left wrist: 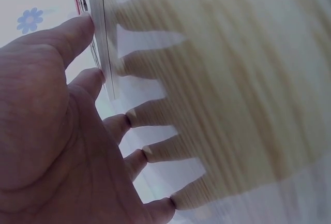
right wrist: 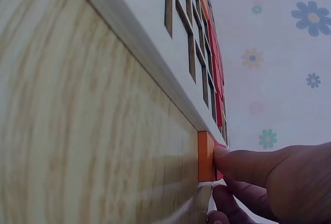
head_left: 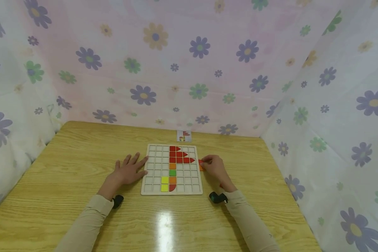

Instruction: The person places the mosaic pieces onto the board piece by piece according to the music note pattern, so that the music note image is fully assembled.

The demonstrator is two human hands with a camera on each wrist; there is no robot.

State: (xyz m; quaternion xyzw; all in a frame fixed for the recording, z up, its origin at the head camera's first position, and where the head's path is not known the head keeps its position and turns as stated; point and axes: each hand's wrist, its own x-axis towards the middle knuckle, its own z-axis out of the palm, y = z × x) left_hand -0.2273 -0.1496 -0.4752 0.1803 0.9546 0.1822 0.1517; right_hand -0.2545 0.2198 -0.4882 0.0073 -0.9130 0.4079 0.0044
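Note:
A pale square grid board point(head_left: 154, 169) lies on the table, with red, orange, green and yellow pieces in some cells. Beside its left edge, my left hand point(head_left: 127, 172) rests with fingers spread; thumb and index finger touch the board's side. At the right edge, my right hand point(head_left: 215, 166) pinches a small red block point(right wrist: 219, 174) between thumb and fingers, though the fingers partly hide it. An orange block point(right wrist: 206, 157) lies against that red one, next to the board's rim. Three red rows ending in points point(head_left: 177, 160) fill cells at the top.
A small printed card point(head_left: 184, 136) with a coloured pattern lies behind the board. Another red piece point(head_left: 221, 186) shows partly beneath my right wrist. Flowered cloth point(head_left: 176, 70) surrounds the wooden table point(head_left: 82, 150) at the back and sides.

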